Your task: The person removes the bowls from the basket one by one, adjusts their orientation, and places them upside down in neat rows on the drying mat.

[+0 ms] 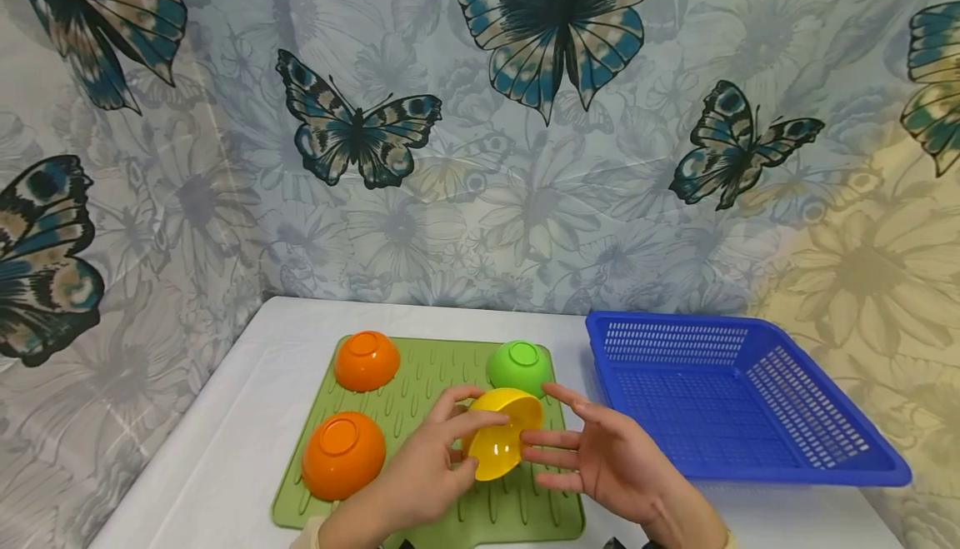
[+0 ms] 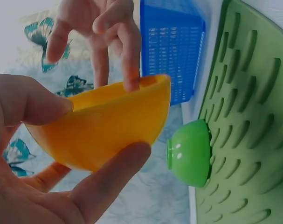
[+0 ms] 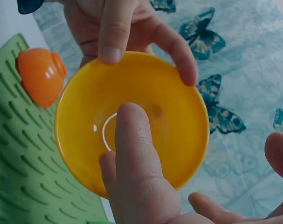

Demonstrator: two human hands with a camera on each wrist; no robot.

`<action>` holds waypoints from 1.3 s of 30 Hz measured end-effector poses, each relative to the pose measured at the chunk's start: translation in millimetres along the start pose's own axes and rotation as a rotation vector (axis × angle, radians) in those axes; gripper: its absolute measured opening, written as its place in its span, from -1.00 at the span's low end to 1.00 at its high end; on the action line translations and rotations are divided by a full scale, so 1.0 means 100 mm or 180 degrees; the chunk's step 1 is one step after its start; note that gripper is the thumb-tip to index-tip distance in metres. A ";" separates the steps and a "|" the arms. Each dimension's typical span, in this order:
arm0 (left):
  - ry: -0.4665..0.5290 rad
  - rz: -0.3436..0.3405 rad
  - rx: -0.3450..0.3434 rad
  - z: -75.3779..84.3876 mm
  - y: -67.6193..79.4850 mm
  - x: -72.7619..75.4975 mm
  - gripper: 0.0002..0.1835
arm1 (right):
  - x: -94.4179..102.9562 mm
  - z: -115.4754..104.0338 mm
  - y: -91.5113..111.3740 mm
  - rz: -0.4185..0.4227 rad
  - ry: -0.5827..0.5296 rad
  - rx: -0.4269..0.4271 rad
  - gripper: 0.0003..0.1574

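My left hand (image 1: 423, 461) grips a yellow bowl (image 1: 501, 453) above the green ridged drying mat (image 1: 442, 361). The bowl is tipped on its side, with its hollow turned toward my right hand (image 1: 615, 457). In the left wrist view, the thumb lies over the bowl's rim and other fingers support its outer wall. My right hand has its fingers spread and extended; in the right wrist view its fingers (image 3: 134, 140) overlap the bowl's inside. Just behind the yellow bowl, a green bowl (image 1: 519, 367) sits upside down on the mat.
Two orange bowls, one far (image 1: 367, 361) and one near (image 1: 342, 456), rest upside down along the mat's left side. To the right stands a blue perforated basket (image 1: 682, 407). White cloth (image 1: 225, 416) covers the table, and a butterfly-patterned curtain (image 1: 510, 224) hangs behind.
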State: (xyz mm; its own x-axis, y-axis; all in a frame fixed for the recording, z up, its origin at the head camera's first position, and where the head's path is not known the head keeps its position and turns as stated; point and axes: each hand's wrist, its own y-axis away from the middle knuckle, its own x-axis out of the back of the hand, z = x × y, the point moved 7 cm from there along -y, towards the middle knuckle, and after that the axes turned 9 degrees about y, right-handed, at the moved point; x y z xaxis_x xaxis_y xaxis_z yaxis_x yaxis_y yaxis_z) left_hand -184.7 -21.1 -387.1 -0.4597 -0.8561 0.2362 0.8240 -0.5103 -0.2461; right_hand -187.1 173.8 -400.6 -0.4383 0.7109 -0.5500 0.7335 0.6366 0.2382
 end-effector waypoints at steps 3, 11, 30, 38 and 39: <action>-0.0412 -0.0032 -0.0231 0.07 0.02 -0.02 -0.35 | 0.01 0.00 -0.01 -0.0020 -0.0017 0.0001 -0.15; -0.1400 -0.0115 -0.1182 0.20 0.08 -0.09 -0.31 | 0.01 0.01 -0.01 -0.0179 -0.0102 -0.0061 -0.13; -0.3152 -0.0498 -0.2997 0.30 0.29 -0.45 -0.71 | 0.02 0.03 -0.02 -0.0475 0.0579 -0.0270 -0.36; -0.3348 -0.0725 -0.3291 0.28 0.31 -0.51 -0.70 | 0.03 0.06 -0.04 -0.0537 0.0980 -0.0285 -0.49; -0.3361 -0.0760 -0.3283 0.28 0.31 -0.51 -0.69 | 0.03 0.07 -0.05 -0.0530 0.1013 -0.0279 -0.51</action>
State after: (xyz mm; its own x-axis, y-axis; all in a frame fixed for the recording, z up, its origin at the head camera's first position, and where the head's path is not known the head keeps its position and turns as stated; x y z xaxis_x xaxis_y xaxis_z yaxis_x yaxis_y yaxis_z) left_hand -126.7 9.7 -380.8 0.2699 -0.5241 0.8078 -0.0315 -0.8433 -0.5366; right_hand -188.5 171.2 -408.7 -0.6976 0.6441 -0.3138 0.5973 0.7647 0.2418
